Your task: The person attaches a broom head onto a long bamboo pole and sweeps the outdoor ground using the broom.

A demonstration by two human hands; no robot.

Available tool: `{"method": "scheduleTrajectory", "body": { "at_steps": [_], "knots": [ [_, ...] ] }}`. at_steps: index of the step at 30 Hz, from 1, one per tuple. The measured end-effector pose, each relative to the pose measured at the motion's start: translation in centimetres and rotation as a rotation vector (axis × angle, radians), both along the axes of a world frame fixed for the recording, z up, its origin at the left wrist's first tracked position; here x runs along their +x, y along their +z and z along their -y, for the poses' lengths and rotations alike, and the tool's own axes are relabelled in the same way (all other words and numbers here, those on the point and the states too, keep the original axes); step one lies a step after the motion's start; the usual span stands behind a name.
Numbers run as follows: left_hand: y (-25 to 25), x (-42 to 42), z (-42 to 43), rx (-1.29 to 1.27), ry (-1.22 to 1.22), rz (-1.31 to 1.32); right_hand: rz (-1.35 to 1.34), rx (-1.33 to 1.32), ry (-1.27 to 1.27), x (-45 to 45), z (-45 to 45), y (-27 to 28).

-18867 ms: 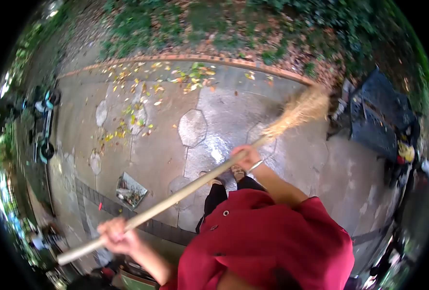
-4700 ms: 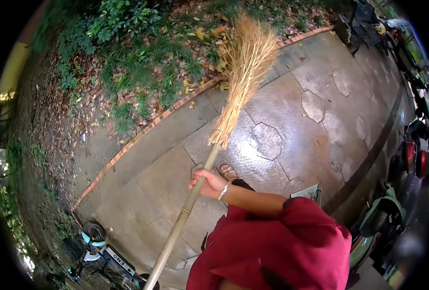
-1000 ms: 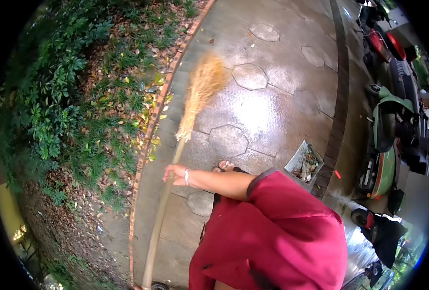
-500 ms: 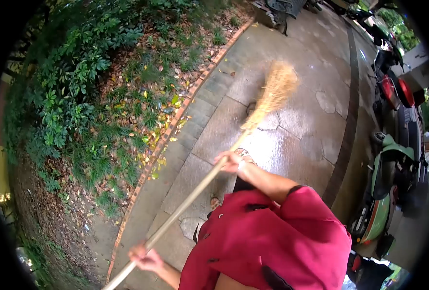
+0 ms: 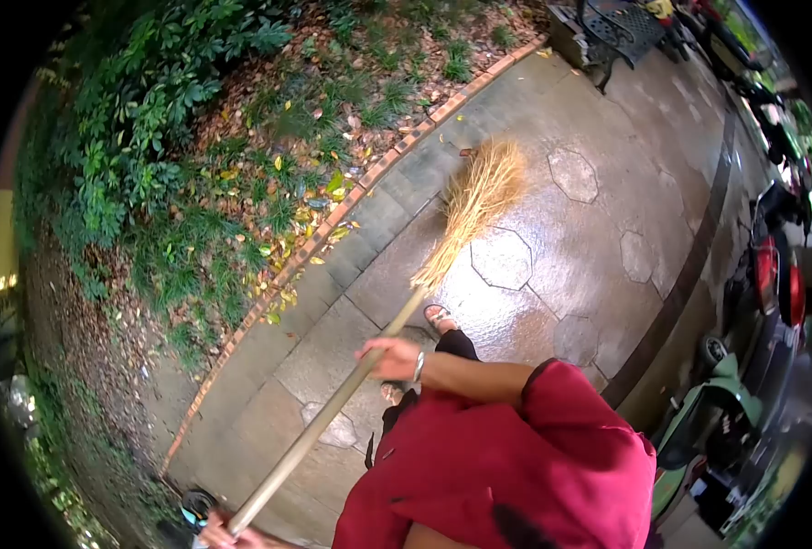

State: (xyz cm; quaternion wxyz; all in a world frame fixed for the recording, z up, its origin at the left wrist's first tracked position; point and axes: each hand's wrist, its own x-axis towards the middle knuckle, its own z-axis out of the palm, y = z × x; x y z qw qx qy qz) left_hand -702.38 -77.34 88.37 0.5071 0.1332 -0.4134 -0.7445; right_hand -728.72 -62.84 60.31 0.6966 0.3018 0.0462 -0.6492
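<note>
A straw broom (image 5: 479, 188) slants across the head view, its fanned bristles on the wet paving beside the brick edging. My right hand (image 5: 392, 358), with a bracelet at the wrist, is closed around the pale handle a little below the bristles. Toward the upper end of that handle, at the bottom edge of the view, my left hand (image 5: 227, 532) is also wrapped around it, partly cut off by the frame. Two sandalled feet (image 5: 440, 317) show near the right hand, below the bristles.
Brick edging (image 5: 342, 209) separates the paving from a planted bed with bushes (image 5: 140, 137) and fallen leaves. A metal bench (image 5: 621, 32) stands at the top. Parked scooters (image 5: 721, 398) line the right side. Something dark and round (image 5: 197, 503) is at the lower left.
The bristles have swung left toward the brick edging. Both hands have shifted left and downward with the handle. The view has turned a little, showing more of the bench.
</note>
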Motion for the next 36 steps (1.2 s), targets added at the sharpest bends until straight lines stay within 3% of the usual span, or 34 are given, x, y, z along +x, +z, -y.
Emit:
{"method": "scheduleTrajectory", "body": {
  "at_steps": [3,5,6,7,8,9,10,11,13,14,17,20,22,25,28,30,36],
  "knots": [
    [1.4,1.5,-0.9,-0.046,0.046,-0.175,-0.053,-0.07,0.073,0.5,-0.7,5.3],
    [1.8,4.0,-0.9,-0.082,0.084,-0.29,-0.146,-0.093,0.111,-1.8,-1.7,5.4],
    [-1.6,8.0,-0.5,-0.065,0.351,0.047,-0.244,-0.125,0.128,-3.9,-2.2,5.2],
    [-3.5,4.3,-2.3,0.071,0.417,0.016,-0.386,-0.041,0.166,-6.5,-2.9,4.7],
    [-5.5,1.7,-3.8,0.174,0.446,0.11,-0.397,-0.011,0.093,-8.9,-3.8,0.9],
    [-7.7,-1.3,-5.2,0.237,0.336,0.047,-0.458,0.099,0.083,-11.9,-4.5,-0.8],
    [-10.6,-2.5,-6.8,0.281,0.234,0.188,-0.622,0.077,0.058,-14.8,-4.9,-1.3],
    [-12.0,-5.3,-8.9,0.231,0.205,0.398,-0.67,0.217,-0.036,-17.0,-5.6,-5.0],
    [-12.5,-9.0,-12.1,0.168,-0.069,0.342,-0.801,0.599,-0.044,-20.1,-5.8,-7.5],
    [-12.6,-8.9,-13.3,0.139,-0.161,0.339,-0.397,0.582,-0.184,-21.4,-6.6,-11.5],
    [-10.6,-2.8,-15.2,0.125,-0.015,0.473,-0.482,0.68,0.082,-14.0,-3.9,-10.5],
    [-7.9,6.9,-17.9,0.05,0.353,0.557,-0.608,0.508,0.418,-2.2,-2.7,-13.3],
    [-5.2,14.0,-20.4,0.021,0.572,0.656,-0.376,0.496,0.333,7.4,-1.7,-11.5],
    [-1.6,24.0,-25.1,-0.044,0.764,0.665,-0.215,0.426,0.482,20.0,-1.7,-7.0],
    [1.4,31.6,-31.0,-0.046,0.999,0.52,-0.176,0.531,0.611,30.3,-1.8,-1.9],
    [2.6,34.2,-33.1,-0.073,1.127,0.371,-0.163,0.504,0.655,35.2,-2.3,-0.2],
    [2.7,39.5,-36.6,-0.142,1.291,0.35,-0.158,0.508,0.745,44.6,-4.9,5.6]
  ]
}}
